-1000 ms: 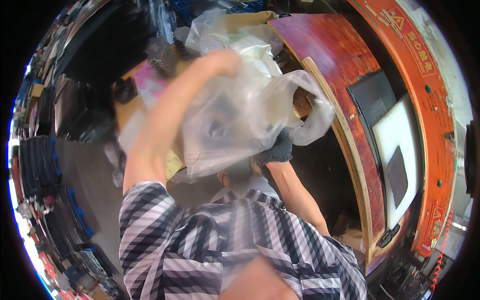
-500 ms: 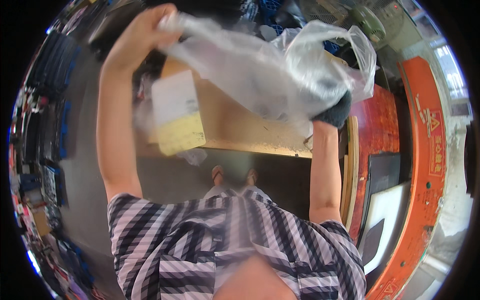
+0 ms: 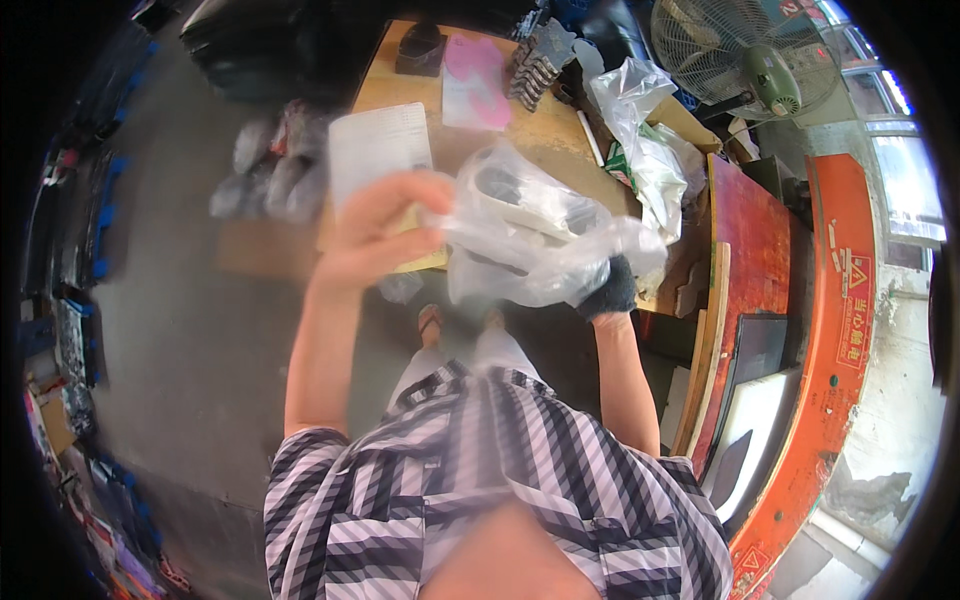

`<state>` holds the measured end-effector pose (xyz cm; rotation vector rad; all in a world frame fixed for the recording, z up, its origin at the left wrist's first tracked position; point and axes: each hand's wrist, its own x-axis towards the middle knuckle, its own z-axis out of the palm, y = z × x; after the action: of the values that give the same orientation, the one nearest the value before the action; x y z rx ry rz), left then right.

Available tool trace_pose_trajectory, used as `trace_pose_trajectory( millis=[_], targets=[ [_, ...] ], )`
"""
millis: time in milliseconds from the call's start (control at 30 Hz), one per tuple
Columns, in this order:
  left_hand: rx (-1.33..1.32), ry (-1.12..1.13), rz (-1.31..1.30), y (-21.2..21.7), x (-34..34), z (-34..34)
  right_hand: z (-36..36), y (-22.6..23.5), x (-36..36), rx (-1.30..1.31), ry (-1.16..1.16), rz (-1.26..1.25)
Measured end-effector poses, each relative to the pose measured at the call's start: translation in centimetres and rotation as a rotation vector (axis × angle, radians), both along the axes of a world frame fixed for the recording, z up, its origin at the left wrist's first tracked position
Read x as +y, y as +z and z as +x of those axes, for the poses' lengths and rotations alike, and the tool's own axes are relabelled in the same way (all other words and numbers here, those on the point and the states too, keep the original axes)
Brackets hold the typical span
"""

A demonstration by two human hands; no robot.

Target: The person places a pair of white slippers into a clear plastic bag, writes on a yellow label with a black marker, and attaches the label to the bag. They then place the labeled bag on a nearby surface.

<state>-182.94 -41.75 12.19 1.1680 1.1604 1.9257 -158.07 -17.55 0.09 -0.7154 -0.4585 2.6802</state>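
A crumpled clear plastic bag point(image 3: 520, 255) hangs between my hands above the near edge of a wooden table point(image 3: 395, 55). Whitish and dark shapes show at the bag, but whether they are inside or behind it I cannot tell. My left hand point(image 3: 392, 222), bare and a little blurred, pinches the bag's left edge between thumb and fingers. At the bag's lower right is my right hand point(image 3: 610, 292) in a dark grey glove, closed on the plastic; the bag hides most of its fingers.
A paper pad point(image 3: 375, 145) and a pink cut-out sheet point(image 3: 478, 80) lie on the table. Beyond are stacked grey parts point(image 3: 540, 65) and more plastic bags point(image 3: 650, 150). A fan point(image 3: 770, 85) stands at the far right, near an orange beam point(image 3: 840, 300). Wrapped bundles point(image 3: 270, 180) sit left.
Both hands have come down and nearer my body with the bag. My left hand has moved right, toward the right hand; the bag, stretched wide before, is now bunched between them.
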Motion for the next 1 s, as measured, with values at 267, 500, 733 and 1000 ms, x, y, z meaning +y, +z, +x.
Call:
trace_pose_trajectory(
  millis=[267,500,733,1000],
  targets=[
    [0.338,0.035,0.135,2.1,10.7,2.7,-4.5,4.2,1.5,-0.131,0.094,0.624],
    [-0.033,-0.234,-0.308,1.6,14.3,1.3,-2.3,-2.0,1.1,-0.026,0.348,0.885],
    [0.18,-0.124,-0.374,-9.4,14.6,5.3,-3.3,-2.6,6.1,0.132,0.126,0.57],
    [-1.091,0.328,0.006,-10.8,13.8,6.9,-9.8,-1.3,11.6,-0.411,0.083,-0.014]
  ],
)
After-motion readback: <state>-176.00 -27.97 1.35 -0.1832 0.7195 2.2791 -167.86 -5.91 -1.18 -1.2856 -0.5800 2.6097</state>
